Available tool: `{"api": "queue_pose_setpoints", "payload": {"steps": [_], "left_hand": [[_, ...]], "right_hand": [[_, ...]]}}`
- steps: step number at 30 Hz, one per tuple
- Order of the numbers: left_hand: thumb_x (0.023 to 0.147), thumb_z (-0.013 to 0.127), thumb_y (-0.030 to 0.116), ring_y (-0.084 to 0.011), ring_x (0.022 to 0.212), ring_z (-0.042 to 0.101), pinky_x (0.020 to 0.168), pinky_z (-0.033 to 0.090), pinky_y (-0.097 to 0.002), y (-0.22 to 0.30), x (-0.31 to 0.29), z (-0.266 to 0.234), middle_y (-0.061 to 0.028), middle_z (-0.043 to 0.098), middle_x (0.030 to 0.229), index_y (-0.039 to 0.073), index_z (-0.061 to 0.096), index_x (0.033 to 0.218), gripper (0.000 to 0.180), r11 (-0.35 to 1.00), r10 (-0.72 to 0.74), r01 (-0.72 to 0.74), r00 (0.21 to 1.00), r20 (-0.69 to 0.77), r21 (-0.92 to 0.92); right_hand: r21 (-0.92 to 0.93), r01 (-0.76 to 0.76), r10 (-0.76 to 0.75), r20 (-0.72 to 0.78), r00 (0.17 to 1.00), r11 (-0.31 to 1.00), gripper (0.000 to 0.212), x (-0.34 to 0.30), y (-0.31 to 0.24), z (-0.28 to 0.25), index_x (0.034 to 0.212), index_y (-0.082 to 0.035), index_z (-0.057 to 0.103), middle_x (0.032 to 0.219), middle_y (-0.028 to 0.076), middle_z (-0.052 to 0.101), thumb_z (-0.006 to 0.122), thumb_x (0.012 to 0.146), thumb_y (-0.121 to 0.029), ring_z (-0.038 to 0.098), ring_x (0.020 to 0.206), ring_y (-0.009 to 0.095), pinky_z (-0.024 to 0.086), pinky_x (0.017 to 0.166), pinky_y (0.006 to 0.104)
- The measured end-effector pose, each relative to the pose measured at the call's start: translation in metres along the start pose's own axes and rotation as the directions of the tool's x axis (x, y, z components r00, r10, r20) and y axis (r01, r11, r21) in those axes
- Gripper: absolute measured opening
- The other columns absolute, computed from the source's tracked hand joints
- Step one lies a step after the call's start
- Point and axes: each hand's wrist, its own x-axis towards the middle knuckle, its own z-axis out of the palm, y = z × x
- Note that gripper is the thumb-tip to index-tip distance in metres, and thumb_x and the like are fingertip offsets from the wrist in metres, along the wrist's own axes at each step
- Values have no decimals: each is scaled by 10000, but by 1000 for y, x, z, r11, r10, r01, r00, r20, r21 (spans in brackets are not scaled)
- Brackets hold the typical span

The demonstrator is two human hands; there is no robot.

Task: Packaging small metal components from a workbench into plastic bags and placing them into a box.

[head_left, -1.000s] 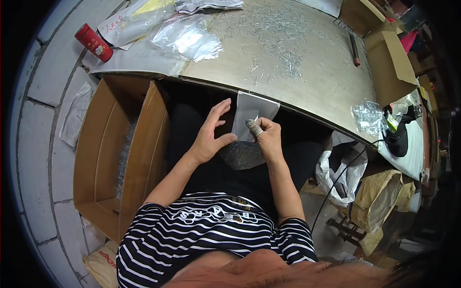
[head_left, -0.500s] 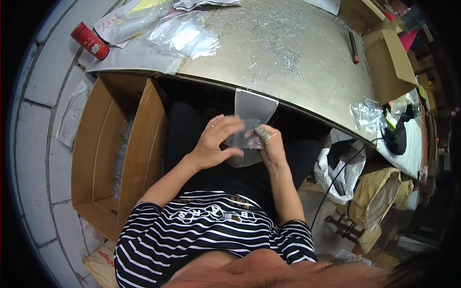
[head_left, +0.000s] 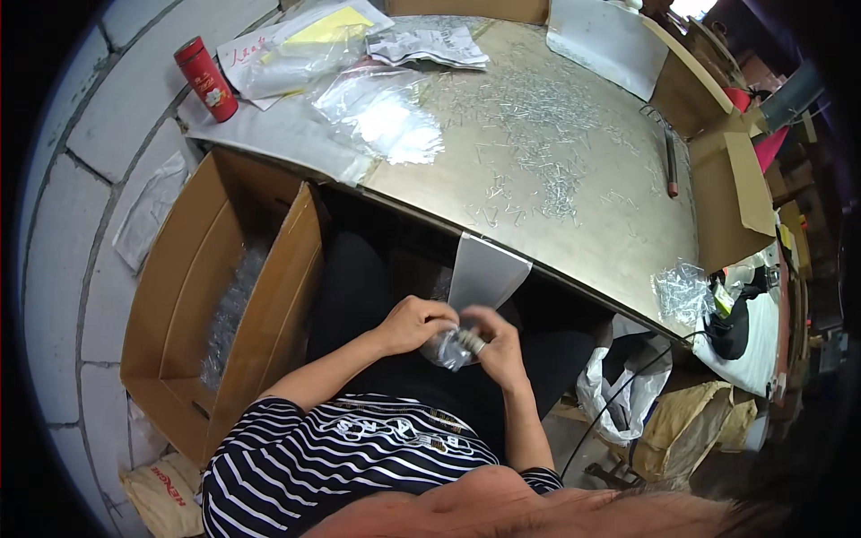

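Observation:
Over my lap, both hands meet at a small clear plastic bag (head_left: pixel 451 351) with grey metal pieces seemingly inside. My left hand (head_left: pixel 411 325) is closed, its fingertips pinching the bag's upper part. Around the bag's right side curls my right hand (head_left: pixel 500 351), its fingers partly smeared by motion. A greyish wrap (head_left: pixel 471 340) covers the right thumb. Just beyond the hands, a white sheet (head_left: pixel 489 273) hangs from the table edge. Many small bent metal wire hooks (head_left: pixel 556 166) lie scattered across the metal-topped table (head_left: pixel 430 184).
To my left stands an open cardboard box (head_left: pixel 170 327) containing clear bags. A red canister (head_left: pixel 208 81) and a pile of plastic bags (head_left: pixel 390 112) sit at the table's left. On the right are an open carton (head_left: pixel 735 193), a dark rod (head_left: pixel 671 161) and a white plastic bag (head_left: pixel 619 390).
My left hand has gone from spread fingers to a pinch on the bag. Both hands have drawn together, and the bag is bunched up. The whole view has shifted, showing more of the table.

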Motion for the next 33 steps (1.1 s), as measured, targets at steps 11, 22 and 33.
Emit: {"api": "queue_pose_setpoints", "payload": {"steps": [11, 22, 33], "left_hand": [[703, 797, 116, -166, 644, 627, 616, 493, -301, -44, 32, -5, -106, 665, 714, -18, 641, 797, 227, 935, -204, 130, 959, 199, 330], [738, 772, 27, -75, 692, 569, 634, 462, -217, -55, 35, 4, -31, 597, 745, -33, 614, 971, 287, 979, -192, 192, 981, -1, -75], [952, 513, 479, -179, 802, 663, 730, 520, -264, -108, 26, 41, -119, 693, 940, -44, 656, 1060, 553, 411, -282, 325, 934, 220, -852]], "right_hand": [[-589, 79, -49, 67, 997, 804, 170, 15, 7, -59, 947, -36, 709, 851, 171, 670, 667, 798, -105, 659, 814, 320, 511, 733, 368], [-879, 201, -404, 11, 915, 432, 431, 166, -42, -129, 1321, -26, 505, 1410, 197, 451, 521, 896, -96, 409, 1324, 335, 312, 1113, 372], [-898, 122, -506, -123, 854, 423, 450, 152, -36, -51, 1309, 32, 482, 1378, 259, 449, 521, 929, -206, 370, 1327, 404, 286, 1115, 442]]}}
